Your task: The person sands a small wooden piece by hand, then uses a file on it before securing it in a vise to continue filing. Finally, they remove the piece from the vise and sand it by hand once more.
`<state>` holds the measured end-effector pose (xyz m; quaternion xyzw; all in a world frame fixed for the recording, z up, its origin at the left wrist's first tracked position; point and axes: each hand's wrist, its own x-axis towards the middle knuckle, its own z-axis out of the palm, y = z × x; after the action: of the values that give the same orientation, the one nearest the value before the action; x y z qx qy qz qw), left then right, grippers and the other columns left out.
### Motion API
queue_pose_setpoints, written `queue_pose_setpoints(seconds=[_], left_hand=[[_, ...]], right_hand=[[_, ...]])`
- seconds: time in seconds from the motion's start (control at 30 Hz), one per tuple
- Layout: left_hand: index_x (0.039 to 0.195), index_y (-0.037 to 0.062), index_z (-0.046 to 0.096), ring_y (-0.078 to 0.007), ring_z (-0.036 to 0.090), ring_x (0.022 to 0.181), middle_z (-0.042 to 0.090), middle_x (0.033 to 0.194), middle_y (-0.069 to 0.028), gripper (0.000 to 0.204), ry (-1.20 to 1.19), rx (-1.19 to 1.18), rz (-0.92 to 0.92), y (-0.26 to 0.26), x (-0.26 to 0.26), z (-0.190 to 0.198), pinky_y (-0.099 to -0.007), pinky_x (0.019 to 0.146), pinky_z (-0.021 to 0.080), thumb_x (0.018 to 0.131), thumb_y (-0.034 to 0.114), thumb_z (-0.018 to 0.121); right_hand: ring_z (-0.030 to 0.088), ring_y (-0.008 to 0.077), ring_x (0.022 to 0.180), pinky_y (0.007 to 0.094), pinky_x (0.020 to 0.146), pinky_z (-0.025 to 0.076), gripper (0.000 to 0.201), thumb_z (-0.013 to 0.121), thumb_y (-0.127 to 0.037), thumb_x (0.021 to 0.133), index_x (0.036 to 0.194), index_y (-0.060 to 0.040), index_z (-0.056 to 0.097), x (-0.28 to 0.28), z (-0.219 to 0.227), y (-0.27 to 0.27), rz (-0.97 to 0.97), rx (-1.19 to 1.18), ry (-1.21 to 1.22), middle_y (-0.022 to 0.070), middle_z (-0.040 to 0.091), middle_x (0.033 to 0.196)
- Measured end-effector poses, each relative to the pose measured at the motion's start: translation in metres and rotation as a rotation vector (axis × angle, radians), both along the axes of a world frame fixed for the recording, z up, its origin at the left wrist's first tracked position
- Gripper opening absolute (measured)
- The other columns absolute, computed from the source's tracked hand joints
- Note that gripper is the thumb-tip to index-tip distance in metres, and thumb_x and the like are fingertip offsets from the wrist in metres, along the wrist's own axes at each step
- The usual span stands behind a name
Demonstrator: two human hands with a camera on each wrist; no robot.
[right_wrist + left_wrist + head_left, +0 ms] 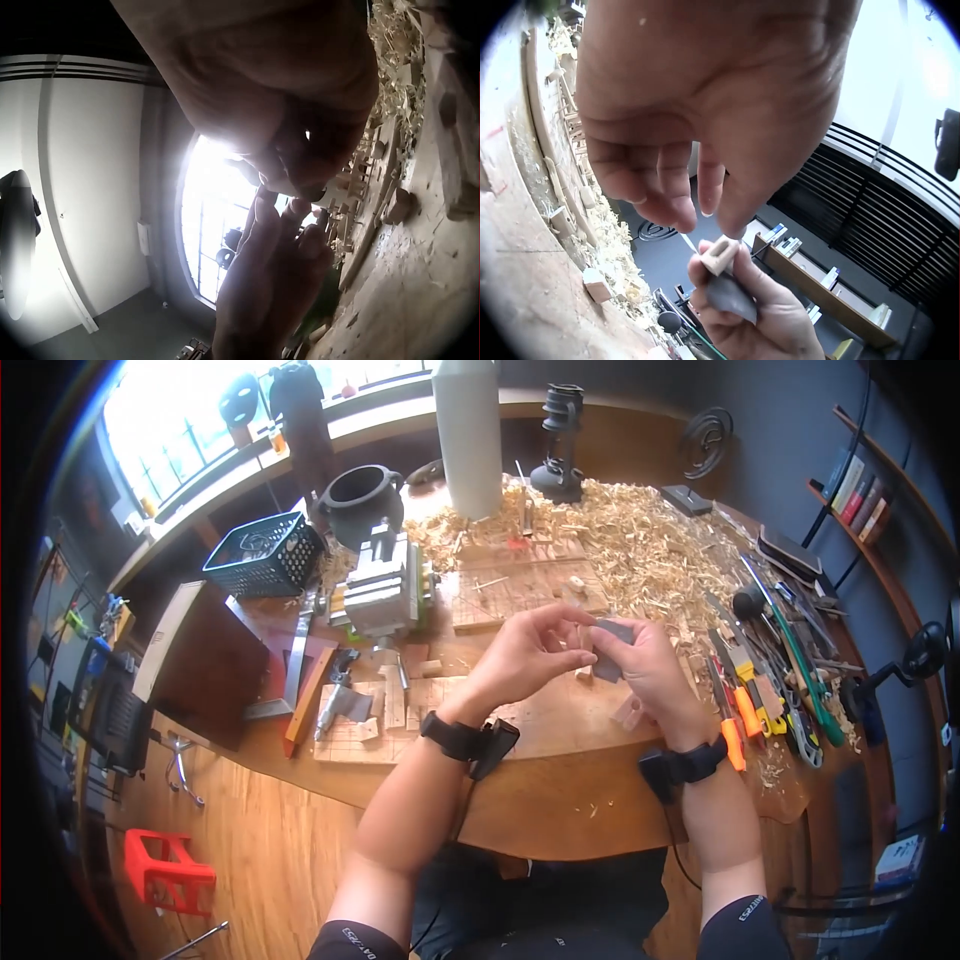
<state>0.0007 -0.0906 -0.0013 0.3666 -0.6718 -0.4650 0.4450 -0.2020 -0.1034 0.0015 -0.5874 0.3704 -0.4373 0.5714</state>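
Observation:
A small pale wooden piece (718,256) with a slot in its end is pinched between the fingers and thumb of my right hand (652,670). Grey abrasive-looking sheet (731,297), bent over, lies in the same hand, just below the wood in the left wrist view. My left hand (525,660) is held close on the other side, its fingers loosely bent and parted from the thumb; whether the thumb tip touches the wood I cannot tell. In the right wrist view the right hand (262,82) is dark and hides the piece.
Wood shavings (650,550) cover the back of the table. A vise (380,595) and wooden board (350,745) with offcuts stand left, beside a brown box (205,660). Orange-handled tools (735,745) lie right. A tall grey cylinder (468,445) rises behind.

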Motion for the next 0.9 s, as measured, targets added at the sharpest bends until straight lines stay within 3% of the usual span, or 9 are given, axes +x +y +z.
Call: queue_pose_setpoints(seconds=[0.13, 0.33, 0.57, 0.63, 0.67, 0.73, 0.77, 0.83, 0.9], left_hand=[[0.120, 0.0011, 0.069, 0.0019, 0.049, 0.066, 0.058, 0.076, 0.0097, 0.033, 0.065, 0.056, 0.039, -0.010, 0.002, -0.014, -0.0163, 0.061, 0.043, 0.089, 0.001, 0.080], [0.115, -0.0009, 0.070, -0.0003, 0.061, 0.077, 0.067, 0.083, 0.0052, 0.026, -0.089, 0.096, 0.083, -0.002, 0.005, 0.002, -0.0177, 0.071, 0.054, 0.090, -0.002, 0.077], [0.114, 0.0003, 0.072, -0.0058, 0.066, 0.081, 0.073, 0.090, -0.0007, 0.026, 0.116, 0.200, 0.077, -0.001, 0.012, 0.007, -0.0214, 0.070, 0.053, 0.090, 0.002, 0.079], [0.115, 0.0004, 0.072, -0.0068, 0.066, 0.080, 0.073, 0.091, -0.0021, 0.027, 0.097, 0.208, 0.098, -0.002, 0.020, 0.010, -0.0229, 0.071, 0.053, 0.089, 0.004, 0.080], [0.116, 0.0001, 0.072, -0.0075, 0.065, 0.080, 0.073, 0.091, -0.0028, 0.028, 0.153, 0.188, 0.117, -0.004, 0.024, 0.007, -0.0236, 0.070, 0.053, 0.090, 0.005, 0.080], [0.117, -0.0002, 0.072, -0.0082, 0.064, 0.079, 0.073, 0.091, -0.0034, 0.029, 0.209, 0.167, 0.135, -0.009, 0.031, 0.003, -0.0243, 0.070, 0.052, 0.090, 0.007, 0.080], [0.117, -0.0007, 0.071, -0.0089, 0.063, 0.077, 0.072, 0.090, -0.0033, 0.030, 0.252, 0.163, 0.148, -0.011, 0.033, 0.000, -0.0247, 0.070, 0.051, 0.090, 0.007, 0.080], [0.119, -0.0015, 0.070, -0.0101, 0.061, 0.075, 0.070, 0.087, -0.0024, 0.032, 0.312, 0.165, 0.161, -0.012, 0.034, -0.001, -0.0248, 0.070, 0.050, 0.090, 0.008, 0.080], [0.119, -0.0014, 0.070, -0.0100, 0.061, 0.075, 0.070, 0.087, -0.0022, 0.032, 0.300, 0.165, 0.170, -0.011, 0.033, 0.001, -0.0245, 0.069, 0.050, 0.091, 0.008, 0.080]], right_hand=[[0.061, 0.0024, 0.075, 0.0212, 0.065, 0.050, 0.029, 0.072, -0.026, 0.100, 0.109, 0.0013, 0.074, 0.008, -0.009, -0.003, 0.074, 0.029, -0.013, -0.0021, 0.071, 0.088], [0.062, 0.0028, 0.081, 0.0215, 0.072, 0.052, 0.033, 0.062, -0.027, 0.106, 0.116, 0.0036, 0.071, 0.010, -0.017, 0.004, 0.060, 0.038, -0.100, 0.0014, 0.072, 0.095], [0.064, 0.0053, 0.081, 0.0241, 0.072, 0.052, 0.038, 0.052, -0.029, 0.111, 0.112, 0.0035, 0.072, 0.008, -0.014, 0.011, 0.005, 0.123, -0.159, 0.0019, 0.072, 0.094], [0.069, 0.0145, 0.079, 0.0323, 0.071, 0.055, 0.032, 0.057, -0.028, 0.107, 0.105, -0.0003, 0.074, 0.002, -0.023, 0.005, 0.047, 0.040, 0.250, 0.0072, 0.073, 0.091], [0.069, 0.0145, 0.079, 0.0323, 0.071, 0.055, 0.032, 0.057, -0.028, 0.107, 0.105, -0.0003, 0.074, 0.003, -0.024, 0.007, 0.043, 0.040, 0.240, 0.0072, 0.073, 0.091], [0.071, 0.0279, 0.079, 0.0416, 0.074, 0.055, 0.024, 0.062, -0.025, 0.101, 0.100, -0.0039, 0.074, 0.003, -0.019, 0.016, -0.088, -0.631, 0.683, 0.0126, 0.071, 0.090], [0.071, 0.0279, 0.079, 0.0416, 0.074, 0.055, 0.024, 0.062, -0.025, 0.101, 0.100, -0.0039, 0.074, 0.004, -0.015, 0.022, -0.088, -0.631, 0.684, 0.0126, 0.071, 0.090], [0.068, 0.0371, 0.085, 0.0472, 0.078, 0.055, 0.019, 0.067, -0.022, 0.095, 0.101, -0.0062, 0.075, 0.006, -0.009, 0.034, -0.051, -0.676, 0.812, 0.0142, 0.069, 0.093], [0.069, 0.0357, 0.086, 0.0466, 0.079, 0.055, 0.019, 0.069, -0.022, 0.093, 0.101, -0.0060, 0.075, 0.007, -0.012, 0.036, 0.011, -0.684, 0.831, 0.0133, 0.069, 0.093]])
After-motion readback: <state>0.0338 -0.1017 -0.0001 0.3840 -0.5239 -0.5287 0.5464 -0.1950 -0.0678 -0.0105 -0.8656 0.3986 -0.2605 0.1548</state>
